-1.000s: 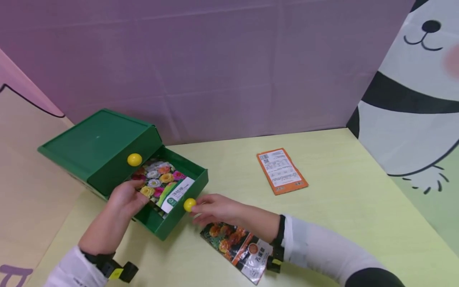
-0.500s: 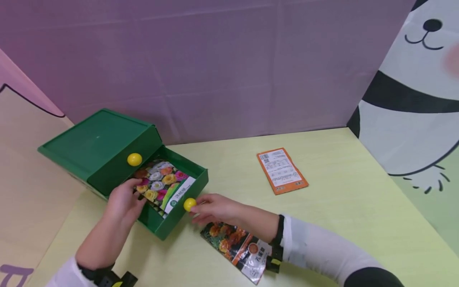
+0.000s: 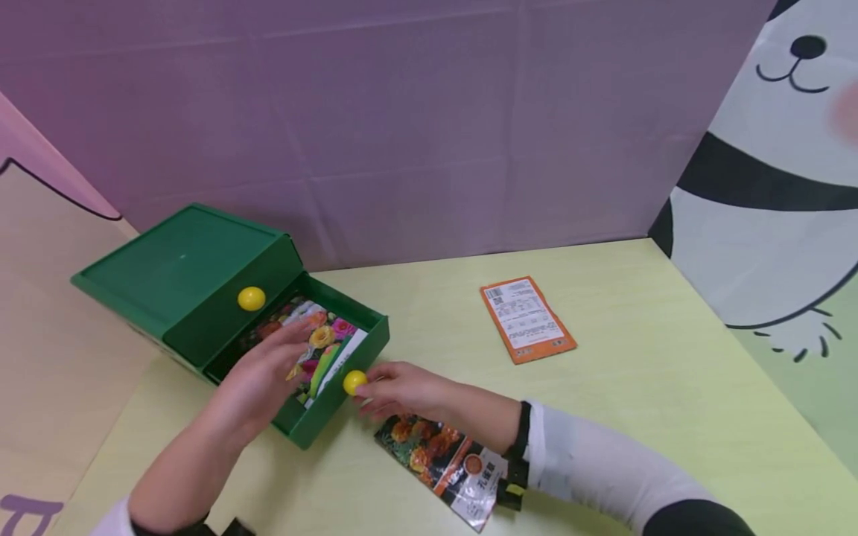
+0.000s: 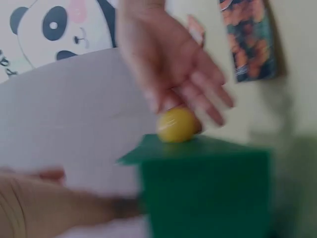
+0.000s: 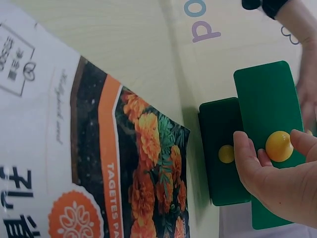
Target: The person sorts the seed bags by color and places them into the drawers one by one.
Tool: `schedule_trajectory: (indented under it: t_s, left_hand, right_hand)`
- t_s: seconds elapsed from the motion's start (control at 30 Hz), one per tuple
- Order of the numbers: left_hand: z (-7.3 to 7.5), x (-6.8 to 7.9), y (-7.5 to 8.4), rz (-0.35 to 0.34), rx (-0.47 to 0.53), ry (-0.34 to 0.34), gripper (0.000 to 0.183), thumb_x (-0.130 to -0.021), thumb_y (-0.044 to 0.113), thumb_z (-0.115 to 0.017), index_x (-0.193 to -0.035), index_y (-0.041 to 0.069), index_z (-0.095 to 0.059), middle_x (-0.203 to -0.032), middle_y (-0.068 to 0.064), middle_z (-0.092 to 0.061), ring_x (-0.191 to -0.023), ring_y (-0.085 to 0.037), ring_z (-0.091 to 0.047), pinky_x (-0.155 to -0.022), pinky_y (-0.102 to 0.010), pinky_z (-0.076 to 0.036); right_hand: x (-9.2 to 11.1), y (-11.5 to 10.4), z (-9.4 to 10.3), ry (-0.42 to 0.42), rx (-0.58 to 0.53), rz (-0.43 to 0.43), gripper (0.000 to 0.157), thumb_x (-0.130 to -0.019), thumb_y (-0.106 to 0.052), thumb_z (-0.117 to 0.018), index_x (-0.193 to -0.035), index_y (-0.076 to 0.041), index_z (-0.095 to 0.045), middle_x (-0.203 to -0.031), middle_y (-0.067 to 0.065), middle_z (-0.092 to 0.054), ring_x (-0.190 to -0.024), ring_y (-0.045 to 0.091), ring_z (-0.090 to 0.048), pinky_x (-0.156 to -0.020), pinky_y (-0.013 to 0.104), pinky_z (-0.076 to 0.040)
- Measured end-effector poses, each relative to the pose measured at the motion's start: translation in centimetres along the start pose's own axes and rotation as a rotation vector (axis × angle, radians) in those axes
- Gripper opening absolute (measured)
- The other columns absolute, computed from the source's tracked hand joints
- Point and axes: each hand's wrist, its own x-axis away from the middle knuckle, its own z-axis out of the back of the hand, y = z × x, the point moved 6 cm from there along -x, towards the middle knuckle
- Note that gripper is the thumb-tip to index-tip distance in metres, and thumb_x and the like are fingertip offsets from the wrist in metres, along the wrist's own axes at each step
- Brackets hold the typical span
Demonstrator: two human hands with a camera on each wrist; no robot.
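Drawer knob (image 3: 354,383), round and yellow, is pinched in the grip of the right hand (image 3: 404,390), seemingly so the pulled-out green drawer (image 3: 325,408) is braced, while the left hand (image 3: 261,383) is held, fingers loosely straight, over the flower-printed packet (image 3: 322,337) inside, though contact cannot be told.

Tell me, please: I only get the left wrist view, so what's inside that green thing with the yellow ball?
Observer: The head view shows at least one flower packet lying in the open green drawer.

Visitor: Oh, a drawer! Is that ball the only one?

Observer: No, a second yellow knob sits on the green box, above the open drawer.

Visitor: And where is the left hand?

Observer: The left hand is over the drawer, hiding part of that packet; I can't tell whether they touch.
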Motion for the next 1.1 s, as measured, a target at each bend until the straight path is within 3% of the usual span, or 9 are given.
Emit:
schedule_trajectory:
  t_s: [0.13, 0.27, 0.33, 0.43, 0.5, 0.57, 0.63, 0.83, 1.1]
  left_hand:
    - [-1.2, 1.2, 3.3, -0.172, -0.259, -0.152, 0.052, -0.099, 0.033, -0.037, -0.146, 0.017, -0.02, -0.151, -0.009, -0.014, -0.136, -0.028, -0.011, -0.106, -0.063, -0.01]
    - [-0.3, 2.3, 6.3, -0.275, -0.525, -0.135, 0.046, -0.099, 0.032, -0.036, -0.144, 0.03, -0.025, -0.149, -0.006, -0.024, -0.13, -0.028, -0.026, -0.1, -0.065, -0.022]
    - [0.8, 2.5, 7.6, -0.322, -0.631, -0.06, 0.045, -0.1, 0.031, -0.036, -0.143, 0.035, -0.025, -0.149, -0.006, -0.023, -0.128, -0.031, -0.028, -0.097, -0.068, -0.024]
    - [3.4, 2.6, 9.3, -0.376, -0.757, 0.131, 0.046, -0.099, 0.033, -0.037, -0.141, 0.044, -0.023, -0.151, -0.002, -0.017, -0.131, -0.033, -0.023, -0.094, -0.071, -0.021]
    - [5.5, 2.5, 10.2, -0.421, -0.816, 0.263, 0.047, -0.099, 0.033, -0.037, -0.14, 0.046, -0.021, -0.153, 0.004, -0.012, -0.136, -0.026, -0.009, -0.095, -0.074, -0.012]
    - [7.6, 2.2, 10.7, -0.461, -0.894, 0.35, 0.048, -0.099, 0.032, -0.036, -0.143, 0.042, -0.018, -0.153, 0.004, -0.008, -0.137, -0.021, 0.001, -0.097, -0.074, -0.004]
    - [9.4, 1.6, 11.0, -0.494, -0.978, 0.381, 0.05, -0.1, 0.029, -0.035, -0.145, 0.034, -0.016, -0.154, -0.002, -0.005, -0.136, -0.019, 0.009, -0.098, -0.073, 0.002]
    - [13.8, -1.3, 10.0, -0.465, -1.203, 0.306, 0.054, -0.1, 0.028, -0.035, -0.147, 0.014, -0.013, -0.152, -0.018, 0.005, -0.131, -0.036, 0.022, -0.097, -0.071, 0.012]
    - [16.3, -4.3, 7.7, -0.28, -1.247, 0.149, 0.06, -0.099, 0.038, -0.033, -0.147, 0.018, -0.003, -0.151, -0.018, 0.014, -0.128, -0.04, 0.026, -0.095, -0.073, 0.011]
  right_hand:
    - [0.0, 0.0, 0.0, 0.001, -0.003, 0.0, 0.033, -0.092, -0.019, -0.055, -0.114, 0.004, -0.047, -0.115, 0.025, -0.057, -0.096, 0.027, -0.06, -0.086, 0.04, -0.05]
    - [0.0, 0.0, 0.0, -0.001, -0.002, -0.004, 0.033, -0.092, -0.02, -0.055, -0.114, 0.004, -0.047, -0.115, 0.024, -0.057, -0.096, 0.027, -0.06, -0.086, 0.039, -0.05]
    - [0.0, 0.1, 0.0, -0.002, -0.001, -0.003, 0.034, -0.092, -0.02, -0.055, -0.115, 0.003, -0.047, -0.116, 0.024, -0.057, -0.096, 0.026, -0.06, -0.086, 0.04, -0.05]
    - [-0.1, 0.2, 0.0, 0.008, -0.009, 0.0, 0.034, -0.092, -0.02, -0.055, -0.115, 0.003, -0.047, -0.116, 0.024, -0.057, -0.096, 0.027, -0.06, -0.085, 0.04, -0.05]
    - [-0.1, 0.3, 0.0, 0.021, -0.018, 0.002, 0.033, -0.091, -0.02, -0.055, -0.115, 0.003, -0.048, -0.115, 0.024, -0.058, -0.095, 0.027, -0.06, -0.085, 0.041, -0.05]
    - [-0.1, 0.4, 0.0, 0.035, -0.026, 0.002, 0.033, -0.091, -0.02, -0.056, -0.115, 0.002, -0.049, -0.114, 0.023, -0.059, -0.095, 0.027, -0.061, -0.084, 0.041, -0.051]
    - [-0.2, 0.5, 0.0, 0.044, -0.03, 0.005, 0.033, -0.091, -0.02, -0.056, -0.114, 0.002, -0.05, -0.113, 0.022, -0.059, -0.094, 0.027, -0.061, -0.083, 0.04, -0.051]
    - [-0.4, 0.6, -0.1, 0.055, -0.034, 0.012, 0.031, -0.091, -0.021, -0.055, -0.111, 0.003, -0.051, -0.111, 0.023, -0.06, -0.092, 0.027, -0.061, -0.081, 0.04, -0.052]
    - [-0.2, 0.5, 0.0, 0.06, -0.038, 0.011, 0.032, -0.091, -0.021, -0.055, -0.112, 0.003, -0.051, -0.112, 0.023, -0.059, -0.092, 0.027, -0.061, -0.082, 0.041, -0.052]
